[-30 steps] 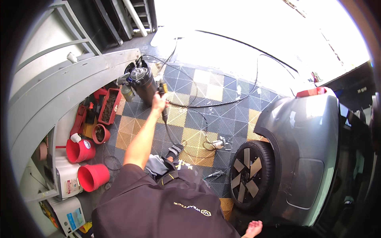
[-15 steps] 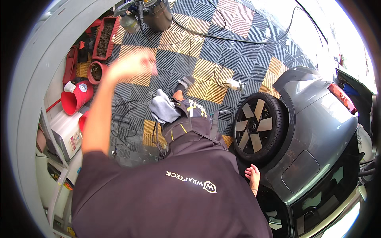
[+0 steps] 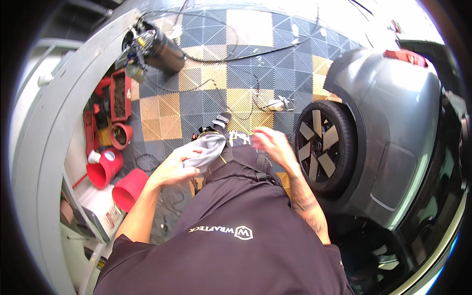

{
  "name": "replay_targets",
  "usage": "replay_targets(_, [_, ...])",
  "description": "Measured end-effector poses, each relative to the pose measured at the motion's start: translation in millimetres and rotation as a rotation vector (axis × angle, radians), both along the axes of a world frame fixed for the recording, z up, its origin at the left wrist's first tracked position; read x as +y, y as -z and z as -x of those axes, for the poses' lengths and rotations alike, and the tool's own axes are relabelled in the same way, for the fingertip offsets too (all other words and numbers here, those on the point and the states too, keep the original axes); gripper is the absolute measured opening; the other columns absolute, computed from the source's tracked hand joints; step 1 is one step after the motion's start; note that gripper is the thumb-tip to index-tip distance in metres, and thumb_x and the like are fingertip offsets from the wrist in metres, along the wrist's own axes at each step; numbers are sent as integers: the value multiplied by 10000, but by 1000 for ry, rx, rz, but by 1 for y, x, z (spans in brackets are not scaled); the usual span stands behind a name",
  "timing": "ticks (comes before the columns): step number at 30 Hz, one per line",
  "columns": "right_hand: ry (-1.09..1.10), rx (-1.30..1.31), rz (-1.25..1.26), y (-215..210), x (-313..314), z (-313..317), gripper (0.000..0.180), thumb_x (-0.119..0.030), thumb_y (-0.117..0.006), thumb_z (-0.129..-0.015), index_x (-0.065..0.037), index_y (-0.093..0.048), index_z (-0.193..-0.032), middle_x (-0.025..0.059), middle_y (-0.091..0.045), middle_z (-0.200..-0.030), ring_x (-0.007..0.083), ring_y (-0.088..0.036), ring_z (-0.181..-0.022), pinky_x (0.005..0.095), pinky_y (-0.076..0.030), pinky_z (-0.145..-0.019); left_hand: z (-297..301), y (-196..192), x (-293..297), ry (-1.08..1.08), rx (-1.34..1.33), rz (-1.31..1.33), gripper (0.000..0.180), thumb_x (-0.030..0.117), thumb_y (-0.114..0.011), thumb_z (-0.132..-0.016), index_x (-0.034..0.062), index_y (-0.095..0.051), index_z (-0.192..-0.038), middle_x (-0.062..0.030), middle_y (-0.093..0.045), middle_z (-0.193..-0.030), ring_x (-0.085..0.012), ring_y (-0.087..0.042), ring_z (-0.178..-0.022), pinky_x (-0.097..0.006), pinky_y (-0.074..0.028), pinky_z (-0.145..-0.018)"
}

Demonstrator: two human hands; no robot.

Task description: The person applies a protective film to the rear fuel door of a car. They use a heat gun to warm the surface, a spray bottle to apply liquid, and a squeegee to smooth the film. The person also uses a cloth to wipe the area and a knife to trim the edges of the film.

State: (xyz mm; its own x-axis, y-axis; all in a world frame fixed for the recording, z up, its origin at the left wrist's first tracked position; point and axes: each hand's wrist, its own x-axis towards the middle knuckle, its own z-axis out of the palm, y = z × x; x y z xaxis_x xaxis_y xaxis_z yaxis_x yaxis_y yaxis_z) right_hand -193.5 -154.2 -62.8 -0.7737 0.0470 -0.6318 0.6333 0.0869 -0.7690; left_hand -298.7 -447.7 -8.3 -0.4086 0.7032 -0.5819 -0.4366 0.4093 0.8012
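Observation:
A light grey cloth [image 3: 209, 151] hangs at the left front of my dark trousers. My left hand [image 3: 176, 164] is closed on its outer edge, thumb and fingers against the fabric. Over the right front of the trousers hovers my right hand [image 3: 271, 144], bent inward. Its fingertips are smeared by motion, and I cannot tell whether they hold anything. Just right of it stands the car's rear wheel [image 3: 322, 147], black with light flat spoke panels.
A grey car [image 3: 378, 132] fills the right side. At left are red buckets [image 3: 130, 189], planters with soil [image 3: 121, 93] and a grey metal frame [image 3: 44, 142]. A dark tank [image 3: 162, 51] stands ahead, with a black hose [image 3: 246, 59] across the tiled floor [image 3: 201, 108].
My left hand has come down from its raised, outstretched place onto the cloth. My right hand has moved from beside the car to the front of my trousers. The view has turned somewhat.

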Motion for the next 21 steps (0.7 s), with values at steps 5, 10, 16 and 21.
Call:
replay_targets(5, [-60, 35, 718, 14, -20, -19, 501, -258, -613, -882, -58, -508, -1329, 36, -610, -1157, 124, -573, -1000, 268, -475, -845, -50, 41, -10, -265, -472, -266, 667, 224, -684, -645, -35, -552, -1245, -164, -602, -1208, -267, -627, -1009, -407, -531, -852])
replay_targets(10, [289, 202, 1204, 1, 9, -107, 467, -128, -669, -852, 7, -510, -1270, 35, -619, -1109, 79, -607, -920, 228, -504, -770, -136, 55, 29, -806, -718, -618, 716, 256, -601, -681, 0, -474, -1338, -186, -567, -1291, -354, -555, -1178, -507, -411, -1045])
replay_targets(16, [574, 395, 631, -67, 58, -198, 383, -59, -642, -870, 16, -544, -1233, 29, -629, -976, 42, -523, -649, 183, -447, -569, -155, 21, 116, -226, -9, -302, 726, 243, -639, -664, 31, -436, -1328, -106, -523, -1291, -259, -481, -1236, -414, -382, -1042])
replay_targets(21, [758, 440, 255, -113, 105, -255, 233, -47, -578, -872, -20, -591, -1104, -33, -597, -809, 0, -464, -575, 161, -366, -479, -198, -102, 241, 421, 1284, -401, 396, 197, -701, -764, 5, -591, -1092, -161, -539, -1172, -304, -562, -1058, -368, -443, -903])
